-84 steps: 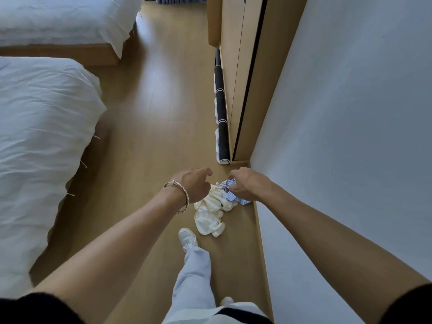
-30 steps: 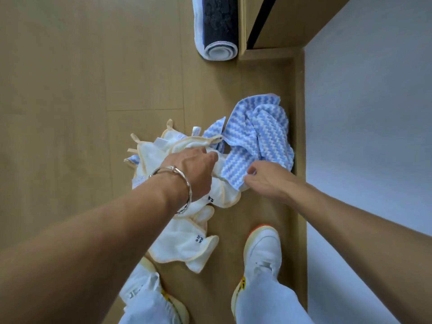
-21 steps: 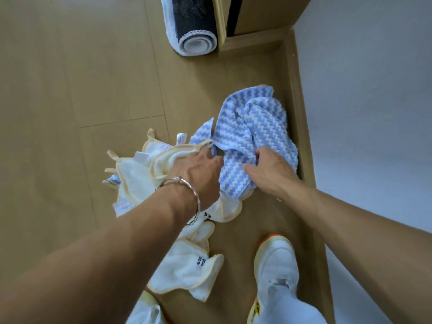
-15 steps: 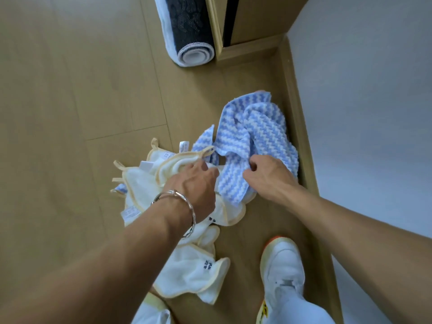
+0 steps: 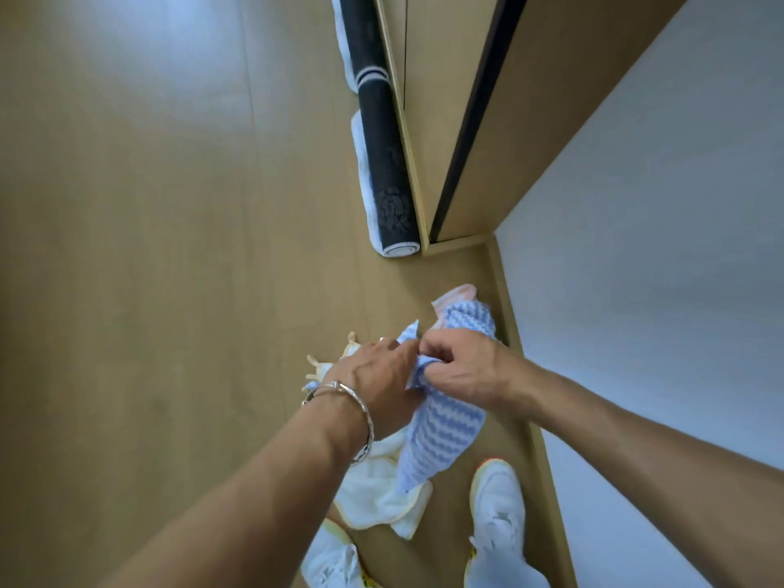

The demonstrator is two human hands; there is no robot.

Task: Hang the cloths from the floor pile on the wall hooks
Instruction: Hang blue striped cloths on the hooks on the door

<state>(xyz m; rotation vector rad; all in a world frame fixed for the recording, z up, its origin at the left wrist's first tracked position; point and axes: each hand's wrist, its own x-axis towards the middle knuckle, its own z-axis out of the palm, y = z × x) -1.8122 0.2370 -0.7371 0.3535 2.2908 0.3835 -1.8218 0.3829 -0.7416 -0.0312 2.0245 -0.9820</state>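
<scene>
now: a person bends over a pile of cloths on the floor (image 5: 169, 248), with both bare arms reaching down and forward.
left arm: it comes in from the bottom left, almost straight, with a silver bracelet (image 5: 356, 413) on the wrist.
left hand (image 5: 377, 384): its back faces up and its fingers bend down onto the top edge of the blue cloth (image 5: 441, 439). the fingertips are hidden, so it is hard to tell if they pinch the cloth or only touch it.
right arm: it comes in from the bottom right and crosses in front of the wall (image 5: 657, 290).
right hand (image 5: 462, 375): its fingers are curled tight and pinch a bunched bit of the blue cloth, right beside the left hand.
blue cloth: it has wavy blue and white stripes. it hangs down from the two hands to a point and covers part of the pile.
white cloths (image 5: 377, 490): they lie on the floor under the left wrist, with pale yellow edges.
pink cloth (image 5: 456, 292): only a small edge shows behind the blue one, near the wall.
shoes: a white right shoe (image 5: 496, 502) stands just beside the pile, and a white left shoe (image 5: 331, 562) is at the bottom edge.
rolled mat (image 5: 382, 163): dark and long, it lies along the wooden cupboard (image 5: 432, 99), well apart from the pile.
</scene>
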